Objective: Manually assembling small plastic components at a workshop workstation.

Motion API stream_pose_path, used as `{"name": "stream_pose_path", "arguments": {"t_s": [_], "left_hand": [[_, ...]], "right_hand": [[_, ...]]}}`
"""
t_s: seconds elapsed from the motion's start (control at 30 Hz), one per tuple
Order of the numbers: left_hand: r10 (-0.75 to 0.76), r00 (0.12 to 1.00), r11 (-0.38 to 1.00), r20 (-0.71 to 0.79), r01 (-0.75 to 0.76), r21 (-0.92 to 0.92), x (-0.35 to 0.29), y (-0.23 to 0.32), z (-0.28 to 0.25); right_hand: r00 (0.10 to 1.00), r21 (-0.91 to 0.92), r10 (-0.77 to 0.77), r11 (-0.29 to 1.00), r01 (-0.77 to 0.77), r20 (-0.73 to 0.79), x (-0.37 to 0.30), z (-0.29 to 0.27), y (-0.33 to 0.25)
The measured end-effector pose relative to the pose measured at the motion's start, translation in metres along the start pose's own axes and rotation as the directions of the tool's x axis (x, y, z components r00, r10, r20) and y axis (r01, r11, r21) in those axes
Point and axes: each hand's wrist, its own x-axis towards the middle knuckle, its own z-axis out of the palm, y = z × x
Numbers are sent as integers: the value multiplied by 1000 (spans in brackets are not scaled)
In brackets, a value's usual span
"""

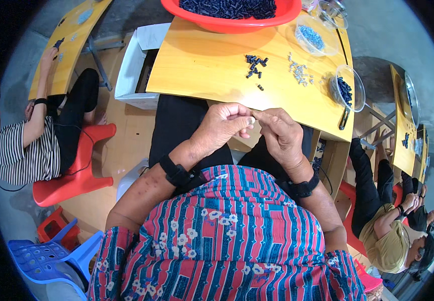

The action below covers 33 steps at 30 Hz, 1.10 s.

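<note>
Just off the table's near edge, my left hand [222,126] and my right hand [282,136] meet fingertip to fingertip. Both are closed in a pinch, and whatever sits between the fingers is too small and covered to name. On the yellow table [202,65] ahead lies a loose pile of small dark cylindrical parts [255,65]. One single dark part [260,87] rests nearer the edge. To the right of the pile are scattered small clear parts [300,70].
A red basin [217,24] full of dark parts stands at the far edge. To the right are a clear tub [315,50] of bluish parts and a clear bowl [360,85] of dark ones. A white box [139,95] is at left. Other people sit at tables on both sides.
</note>
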Motion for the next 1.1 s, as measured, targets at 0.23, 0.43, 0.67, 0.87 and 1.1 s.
{"name": "stream_pose_path", "arguments": {"t_s": [0.23,0.43,0.67,0.87,1.1], "left_hand": [[-5,1000,1000,-15,5,-10,-1,1,1],[-9,1000,1000,-14,9,7,-2,-1,2],[-12,1000,1000,-17,13,9,-3,-1,4],[-17,1000,1000,-13,17,8,-1,-3,6],[14,1000,1000,-6,-14,12,0,-4,7]], "right_hand": [[958,158,285,948,-276,-41,-1,3,0],[963,197,268,947,-255,-37,-4,5,10],[959,169,280,948,-271,-34,-8,4,11],[942,157,333,933,-322,-47,-10,3,12],[935,182,351,924,-338,-47,-12,2,14]]}}
